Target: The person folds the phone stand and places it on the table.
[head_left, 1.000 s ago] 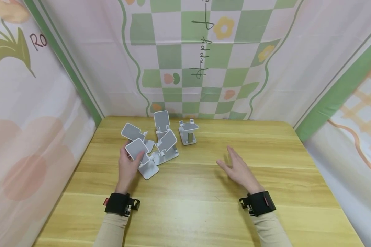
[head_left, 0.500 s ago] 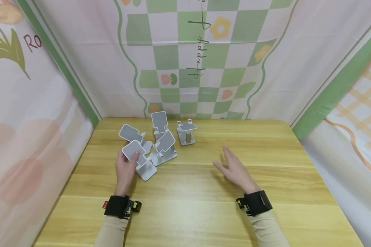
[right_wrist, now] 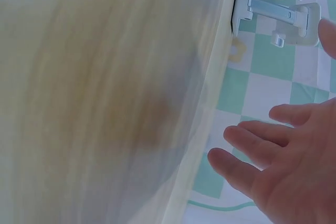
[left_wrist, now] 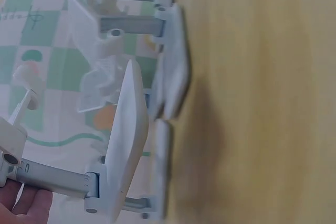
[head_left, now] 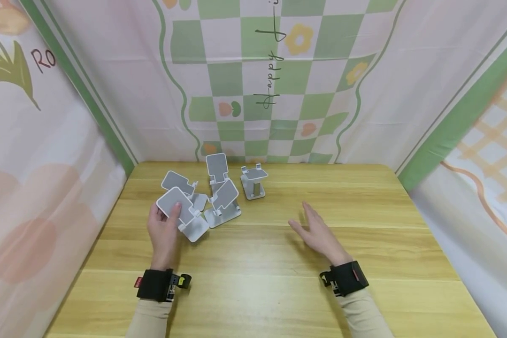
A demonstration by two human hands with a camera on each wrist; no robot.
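My left hand [head_left: 162,231] grips a white-and-grey folding phone stand [head_left: 195,230] at its upper plate, thumb on the grey pad. In the left wrist view, the held stand's base [left_wrist: 127,140] is tilted and raised off the table, and its arm [left_wrist: 55,178] lies by my fingers. Close behind it are a phone stand [head_left: 178,182] at the left, another stand [head_left: 225,195] to the right and a third stand [head_left: 217,165] farther back. My right hand [head_left: 318,236] hovers over the table with fingers extended, holding nothing.
A lone phone stand [head_left: 255,174] stands near the back edge, right of the group. The wooden table [head_left: 262,272] meets a checkered cloth [head_left: 262,84] at the back. Patterned cloth also hangs on both sides.
My left hand has lifted the phone stand off the table and shifted it slightly left. The right hand keeps its pose, and the head view has shifted a little.
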